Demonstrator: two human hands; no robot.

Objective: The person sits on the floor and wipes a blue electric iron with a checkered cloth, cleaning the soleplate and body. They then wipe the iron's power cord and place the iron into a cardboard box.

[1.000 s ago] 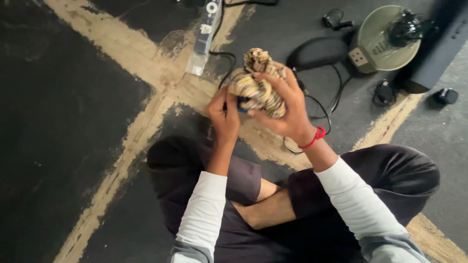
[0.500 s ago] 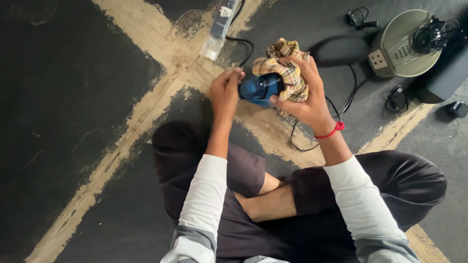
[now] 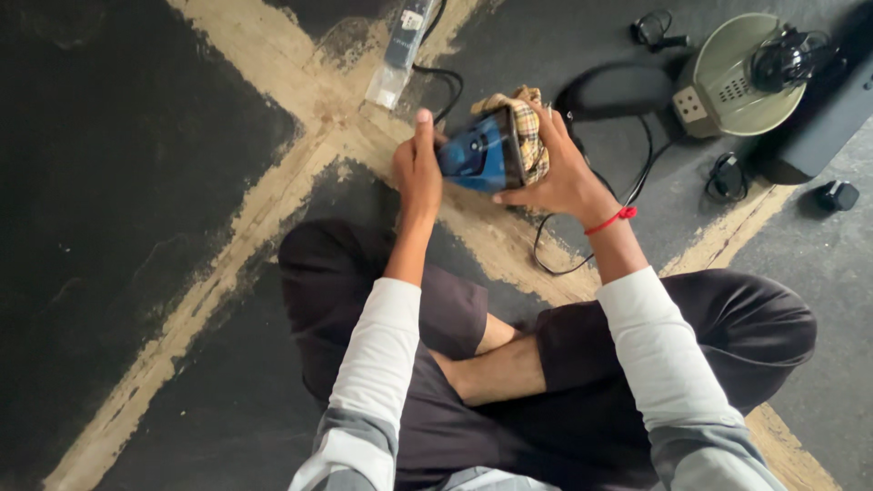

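Subject seated cross-legged on dark floor (image 3: 136, 182). Left hand (image 3: 416, 168) closed on one end of blue device (image 3: 475, 155), index finger raised straight. Right hand (image 3: 556, 173) presses checked cloth (image 3: 526, 127) against the device's far side, fingers curled around it. Device held above floor, black cable (image 3: 582, 227) just beneath.

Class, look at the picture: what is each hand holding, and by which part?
The left hand grips the blue device at its left end; the right hand presses a checked cloth against its right side.
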